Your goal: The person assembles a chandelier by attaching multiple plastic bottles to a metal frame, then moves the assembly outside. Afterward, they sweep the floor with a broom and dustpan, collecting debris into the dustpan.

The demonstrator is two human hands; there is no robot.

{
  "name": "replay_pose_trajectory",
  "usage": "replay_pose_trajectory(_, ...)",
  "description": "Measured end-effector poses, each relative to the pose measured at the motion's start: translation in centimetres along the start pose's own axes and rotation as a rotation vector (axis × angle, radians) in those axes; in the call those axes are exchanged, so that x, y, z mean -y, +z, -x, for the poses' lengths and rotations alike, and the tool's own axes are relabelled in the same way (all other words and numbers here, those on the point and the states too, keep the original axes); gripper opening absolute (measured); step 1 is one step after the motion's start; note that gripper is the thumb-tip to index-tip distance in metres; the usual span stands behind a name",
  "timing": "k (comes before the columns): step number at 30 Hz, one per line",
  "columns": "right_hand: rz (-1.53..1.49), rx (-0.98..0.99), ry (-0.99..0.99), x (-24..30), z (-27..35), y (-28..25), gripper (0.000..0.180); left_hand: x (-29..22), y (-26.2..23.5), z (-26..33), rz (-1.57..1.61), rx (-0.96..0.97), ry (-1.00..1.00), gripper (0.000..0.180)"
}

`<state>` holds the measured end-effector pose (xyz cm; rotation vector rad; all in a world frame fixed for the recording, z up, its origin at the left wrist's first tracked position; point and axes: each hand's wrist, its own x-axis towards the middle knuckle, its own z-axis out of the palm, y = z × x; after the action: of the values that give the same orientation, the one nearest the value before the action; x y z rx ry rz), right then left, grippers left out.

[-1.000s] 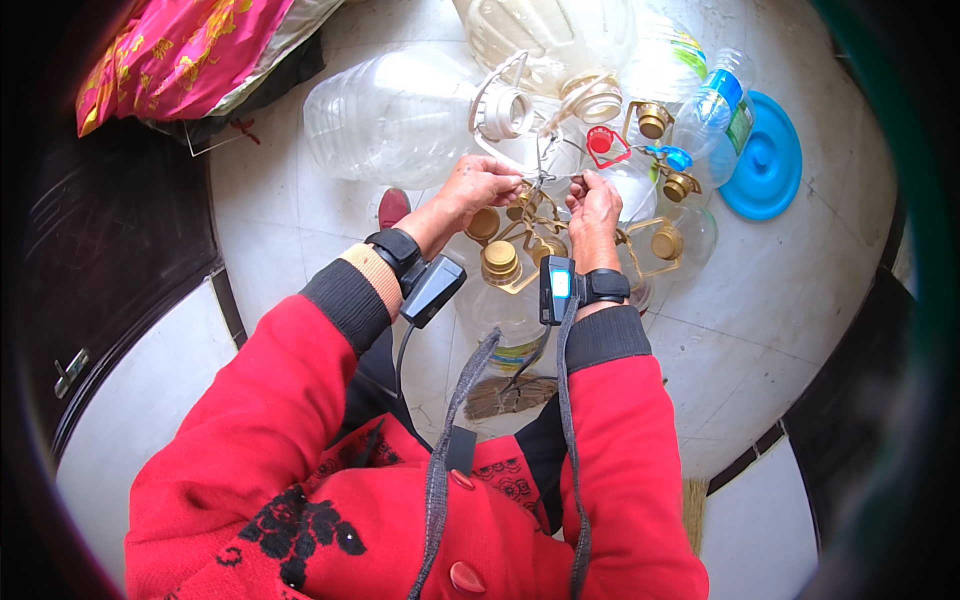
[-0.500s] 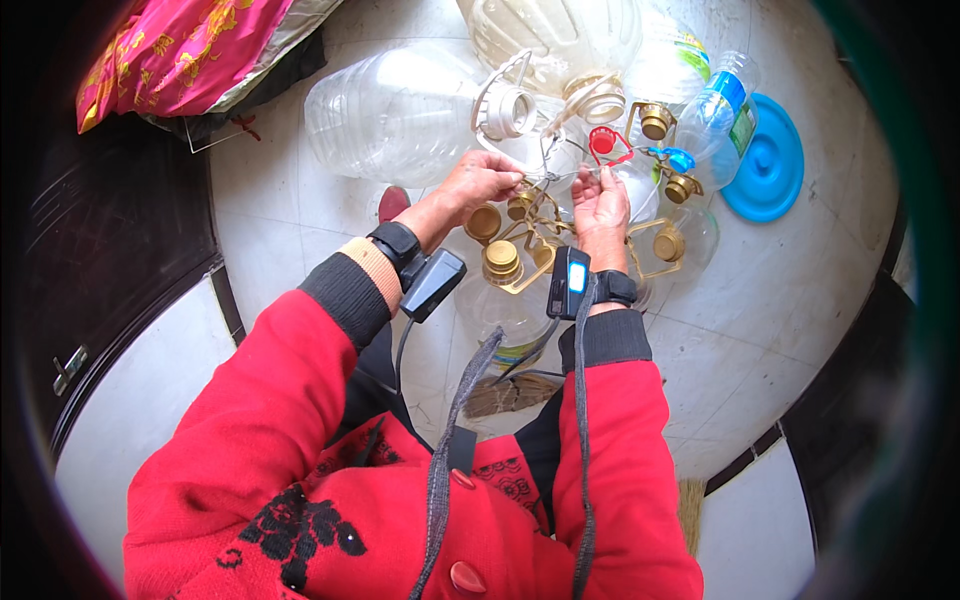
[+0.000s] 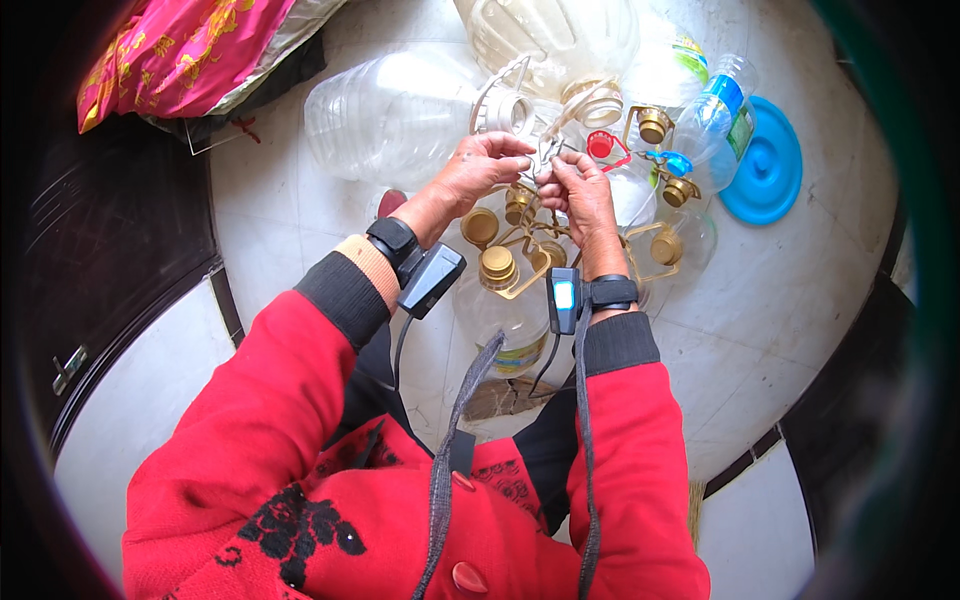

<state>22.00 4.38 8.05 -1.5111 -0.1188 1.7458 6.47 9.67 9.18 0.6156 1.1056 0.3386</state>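
Note:
Pinched fingers of my left hand (image 3: 478,172) grip a thin cord (image 3: 546,152) above a cluster of plastic bottles. My right hand (image 3: 582,192) meets it from the right, thumb and fingers closed on the same cord. The cord runs among the bottles' handles; its exact path is hard to make out. Beyond my left hand lies a big clear jug (image 3: 390,115), its white neck towards the middle. A larger cloudy jug (image 3: 550,40) is behind both hands. Nearer me stands a clear bottle with a gold cap (image 3: 497,265). A red cap with a loop handle (image 3: 600,145) is right of my fingers.
A round blue lid (image 3: 765,165) lies on the tiled floor (image 3: 830,260) at the right, beside a bottle with a blue label (image 3: 722,100). Pink patterned fabric (image 3: 165,55) fills the far left corner. Dark doors (image 3: 90,270) border the left and right.
My right hand has moved left and turned inward, close to my left hand. The cord between them has gone from stretched out to bunched. My left hand has shifted slightly right.

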Motion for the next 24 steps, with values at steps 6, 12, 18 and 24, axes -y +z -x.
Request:
replay_pose_trajectory(6,0.318,0.065,-0.125,0.4,0.0,0.8,0.014,-0.5,1.2,-1.0,-0.222,0.000,0.172,0.016)
replay_pose_trajectory(12,0.326,0.122,-0.059,0.4,0.6,0.6,0.016,-0.8,1.8,-1.2,-0.346,-0.118,0.221,0.014)
replay_pose_trajectory(18,0.502,0.015,-0.156,0.1,1.0,0.9,0.017,-0.9,2.4,-1.3,-0.352,-0.104,0.207,0.014)
replay_pose_trajectory(24,0.062,0.005,-0.033,-0.2,1.2,-0.3,0.019,0.3,2.1,-1.3,-0.287,-0.148,0.230,0.018)
